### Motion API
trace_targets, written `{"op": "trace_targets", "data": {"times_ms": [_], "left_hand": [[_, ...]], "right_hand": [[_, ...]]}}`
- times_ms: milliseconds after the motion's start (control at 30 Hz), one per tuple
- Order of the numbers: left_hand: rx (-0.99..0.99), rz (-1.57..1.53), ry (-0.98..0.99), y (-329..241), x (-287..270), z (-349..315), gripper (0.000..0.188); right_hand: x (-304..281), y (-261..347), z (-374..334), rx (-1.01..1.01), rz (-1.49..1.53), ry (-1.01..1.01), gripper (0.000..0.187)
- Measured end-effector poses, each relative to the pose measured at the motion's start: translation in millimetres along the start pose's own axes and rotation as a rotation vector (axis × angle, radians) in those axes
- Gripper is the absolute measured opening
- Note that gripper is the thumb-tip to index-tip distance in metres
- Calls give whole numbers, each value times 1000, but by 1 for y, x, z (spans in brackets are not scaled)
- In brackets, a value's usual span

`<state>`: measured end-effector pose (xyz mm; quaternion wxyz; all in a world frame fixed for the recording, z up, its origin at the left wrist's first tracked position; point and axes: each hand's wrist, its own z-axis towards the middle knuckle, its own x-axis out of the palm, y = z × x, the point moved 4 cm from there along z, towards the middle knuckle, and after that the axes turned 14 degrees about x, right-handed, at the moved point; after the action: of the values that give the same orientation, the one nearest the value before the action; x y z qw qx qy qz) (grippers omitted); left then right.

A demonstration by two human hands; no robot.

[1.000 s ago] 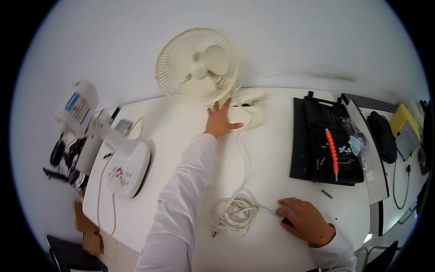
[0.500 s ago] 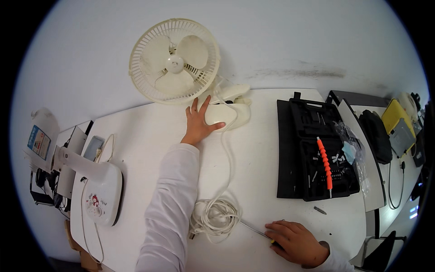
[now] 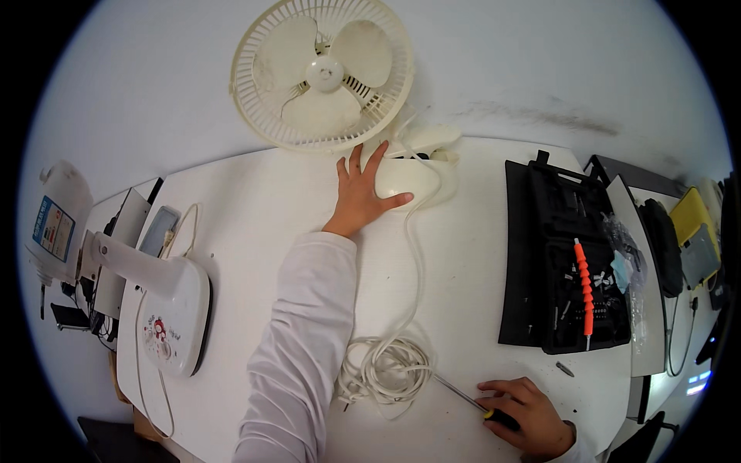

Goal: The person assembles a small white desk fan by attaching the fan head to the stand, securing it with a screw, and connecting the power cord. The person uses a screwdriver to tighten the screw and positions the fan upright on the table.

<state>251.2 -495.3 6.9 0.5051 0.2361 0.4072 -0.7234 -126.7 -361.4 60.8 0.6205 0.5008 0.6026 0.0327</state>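
Note:
A cream fan (image 3: pixel 324 73) with three blades and a round cage, its front uncovered, stands at the back of the white table against the wall. My left hand (image 3: pixel 361 193) lies with fingers spread on the left side of its cream base (image 3: pixel 424 185). Its white cord runs toward me into a loose coil (image 3: pixel 386 370). Right of the coil lies a screwdriver (image 3: pixel 505 419) with a black and yellow handle, its shaft pointing to the coil. Around that handle my right hand (image 3: pixel 532 423) rests loosely, fingers apart and bent; the handle's rear end is partly hidden.
On the right an open black tool case (image 3: pixel 544 255) holds bits and an orange flexible shaft (image 3: pixel 584 289). A small metal bit (image 3: pixel 565 370) lies before it. A white lamp-like base (image 3: pixel 174 324) stands left, beside a clear jug (image 3: pixel 58 224) and a grey box (image 3: pixel 158 230).
The whole view has shifted, with the fan now higher and further right. My right fingers have loosened, showing more of the screwdriver's handle. The left hand keeps its place on the base.

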Motion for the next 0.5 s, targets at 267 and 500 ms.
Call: {"op": "trace_targets", "data": {"times_ms": [267, 500], "left_hand": [[-8, 23, 6, 3, 4, 1, 100], [0, 26, 10, 3, 4, 2, 96]], "right_hand": [[2, -10, 1, 13, 2, 23, 35], [-1, -4, 2, 7, -20, 13, 37]]}}
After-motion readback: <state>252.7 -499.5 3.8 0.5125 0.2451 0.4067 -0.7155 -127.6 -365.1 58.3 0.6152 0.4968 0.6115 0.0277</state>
